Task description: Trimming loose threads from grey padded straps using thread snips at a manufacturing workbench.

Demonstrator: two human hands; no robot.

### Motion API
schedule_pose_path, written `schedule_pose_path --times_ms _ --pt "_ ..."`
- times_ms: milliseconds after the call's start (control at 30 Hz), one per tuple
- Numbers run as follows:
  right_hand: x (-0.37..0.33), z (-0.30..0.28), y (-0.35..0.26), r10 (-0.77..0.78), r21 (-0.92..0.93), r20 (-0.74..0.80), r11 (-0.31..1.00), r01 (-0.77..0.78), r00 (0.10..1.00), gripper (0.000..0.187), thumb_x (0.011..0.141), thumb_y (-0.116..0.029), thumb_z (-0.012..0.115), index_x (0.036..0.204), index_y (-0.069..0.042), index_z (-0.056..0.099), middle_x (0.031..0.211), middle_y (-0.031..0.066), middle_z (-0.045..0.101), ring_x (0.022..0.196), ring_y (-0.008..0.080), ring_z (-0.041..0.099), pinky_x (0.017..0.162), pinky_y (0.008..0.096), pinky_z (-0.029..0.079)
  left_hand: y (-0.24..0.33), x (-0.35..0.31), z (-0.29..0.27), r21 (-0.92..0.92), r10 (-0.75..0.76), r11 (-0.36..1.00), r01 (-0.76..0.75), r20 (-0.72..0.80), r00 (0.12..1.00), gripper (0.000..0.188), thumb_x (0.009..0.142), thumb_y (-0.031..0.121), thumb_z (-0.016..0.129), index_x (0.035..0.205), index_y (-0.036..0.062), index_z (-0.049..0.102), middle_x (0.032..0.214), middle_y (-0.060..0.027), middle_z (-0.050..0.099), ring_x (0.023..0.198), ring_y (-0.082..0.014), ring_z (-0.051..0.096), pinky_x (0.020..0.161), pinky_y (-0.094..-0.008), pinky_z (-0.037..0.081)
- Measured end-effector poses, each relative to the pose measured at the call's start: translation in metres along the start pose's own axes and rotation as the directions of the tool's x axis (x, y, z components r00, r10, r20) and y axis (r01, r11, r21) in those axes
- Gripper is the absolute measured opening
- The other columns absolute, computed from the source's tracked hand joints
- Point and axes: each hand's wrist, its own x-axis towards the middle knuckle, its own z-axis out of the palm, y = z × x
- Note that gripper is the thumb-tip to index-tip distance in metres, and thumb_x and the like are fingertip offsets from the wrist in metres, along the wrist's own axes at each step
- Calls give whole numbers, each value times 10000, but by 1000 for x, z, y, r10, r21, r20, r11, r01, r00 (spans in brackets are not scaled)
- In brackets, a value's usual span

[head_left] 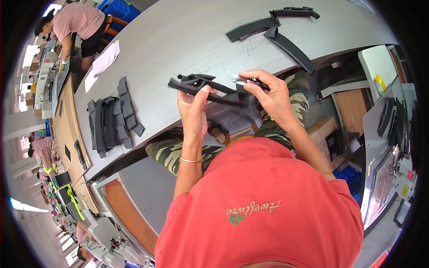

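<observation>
My left hand (193, 109) is closed on a bundle of black fabric strips (225, 98), held over the front edge of the table. The strips are folded and partly overlap, and their right end is blurred. In my right hand (271, 97) is a pair of small thread snips (258, 82) with a dark handle. Its pale blade tip points left, close above the strips. Whether the blade touches a thread I cannot tell.
The pale table (178, 40) bears a pile of black strips (109, 118) at left and a chain of strips (289, 50) at the far right. Loose threads (249, 44) lie between. A cardboard box (351, 109) stands at right. A co-worker (82, 22) bends at far left.
</observation>
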Motion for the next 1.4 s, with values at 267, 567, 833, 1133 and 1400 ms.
schedule_pose_path --times_ms 267,567,833,1133,1400 --pt "-4 -7 -10 -14 -136 35 991 18 999 196 819 -157 664 1001 -89 687 851 57 675 704 204 608 640 300 471 4 -4 3 157 317 933 -324 68 946 338 818 -18 626 1122 24 486 991 -115 641 939 -207 635 902 -334 444" --pt "-5 -2 -17 -153 -371 41 915 158 987 121 796 -132 672 905 -88 699 794 55 667 711 237 633 608 326 486 2 -5 5 199 391 889 -412 137 910 390 800 -36 656 1131 31 461 987 -131 651 951 -219 644 861 -324 461" --pt "-6 1 -19 -199 -446 53 872 201 979 102 772 -102 683 869 -76 699 786 61 666 714 238 637 611 328 489 0 -7 7 232 389 880 -414 148 909 525 752 -105 654 1155 50 356 1101 -148 570 976 -244 648 826 -318 511" --pt "-3 2 -21 -192 -449 72 870 204 979 117 773 -105 685 888 -83 693 793 60 660 720 242 628 622 333 491 0 -8 12 202 446 864 -461 117 887 491 781 -63 663 1185 33 401 1078 -162 607 984 -260 638 887 -355 484" --pt "-1 21 -16 -259 -383 58 886 261 964 176 816 -113 661 983 -60 664 743 101 593 711 279 597 620 375 480 -5 -9 5 272 436 846 -460 147 888 611 727 -112 678 1202 68 336 1138 -138 540 1030 -216 599 938 -332 440"
